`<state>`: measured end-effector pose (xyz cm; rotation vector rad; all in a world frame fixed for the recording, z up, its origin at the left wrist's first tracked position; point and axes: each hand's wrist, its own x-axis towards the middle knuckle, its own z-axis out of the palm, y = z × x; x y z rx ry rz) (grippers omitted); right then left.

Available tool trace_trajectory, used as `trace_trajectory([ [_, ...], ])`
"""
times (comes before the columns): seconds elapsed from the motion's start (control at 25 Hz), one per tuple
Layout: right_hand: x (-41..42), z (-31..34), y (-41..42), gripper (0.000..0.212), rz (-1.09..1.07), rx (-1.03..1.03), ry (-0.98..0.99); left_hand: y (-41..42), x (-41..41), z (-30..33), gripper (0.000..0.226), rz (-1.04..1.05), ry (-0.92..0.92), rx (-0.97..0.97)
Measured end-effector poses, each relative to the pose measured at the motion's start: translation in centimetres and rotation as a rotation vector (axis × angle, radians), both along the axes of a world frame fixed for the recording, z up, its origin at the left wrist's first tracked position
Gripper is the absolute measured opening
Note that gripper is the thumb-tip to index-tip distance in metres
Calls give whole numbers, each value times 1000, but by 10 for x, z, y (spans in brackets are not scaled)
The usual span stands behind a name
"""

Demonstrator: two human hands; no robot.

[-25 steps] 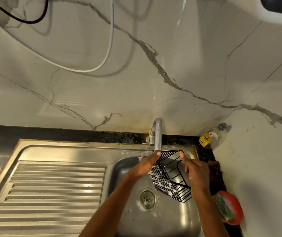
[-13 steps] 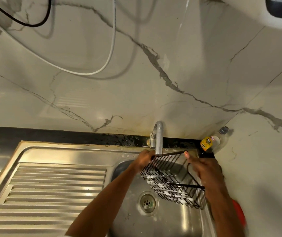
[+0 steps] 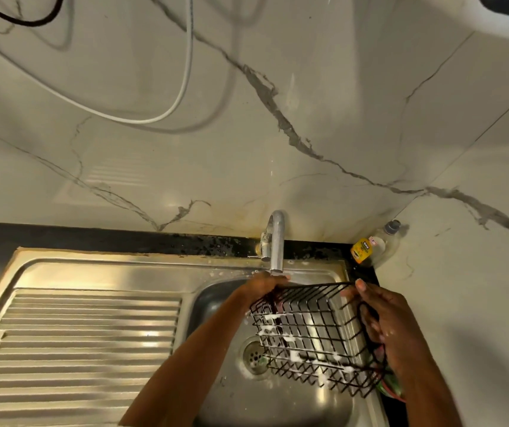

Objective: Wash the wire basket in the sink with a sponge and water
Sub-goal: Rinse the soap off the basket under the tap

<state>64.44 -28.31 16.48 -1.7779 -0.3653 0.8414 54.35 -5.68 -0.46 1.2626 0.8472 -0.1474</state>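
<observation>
A black wire basket (image 3: pixel 315 337) with white soap foam on its wires hangs above the steel sink basin (image 3: pixel 216 300), just below the tap spout (image 3: pixel 276 241). My left hand (image 3: pixel 262 288) grips the basket's upper left rim. My right hand (image 3: pixel 382 322) holds its right side, fingers wrapped on the wires. The basket is tilted, its open side facing up and toward me. The drain (image 3: pixel 254 354) shows under its left corner. A red dish with a green sponge (image 3: pixel 390 386) peeks out under my right wrist, mostly hidden.
A ribbed steel draining board (image 3: pixel 77 337) lies left of the basin. A dish soap bottle (image 3: pixel 373 246) with a yellow label stands in the back right corner. Marble walls close the back and right. A white cable (image 3: pixel 182 87) hangs on the wall.
Both hands have turned and raised the basket, moving it right and closer under the tap. The red dish is now largely covered by my right arm.
</observation>
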Motion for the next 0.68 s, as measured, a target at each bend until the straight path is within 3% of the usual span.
trace_trajectory([
  [0.08,-9,-5,6,29,-88,-4,138,6,-6,6,39,-172,5,17],
  [0.16,-20,-18,13,27,-155,-1,259,5,-19,17,43,-209,-24,-25],
  [0.32,-47,-53,53,18,-330,-57,253,-27,-37,46,48,20,-150,-106],
  [0.44,-58,-64,91,20,-471,-103,252,-53,-37,73,37,36,-277,-44],
  [0.56,-59,-60,109,18,-468,-111,275,-44,-37,56,34,93,-411,-18],
  [0.68,-55,-49,109,21,-390,-54,353,-27,-36,44,26,203,-393,-41],
])
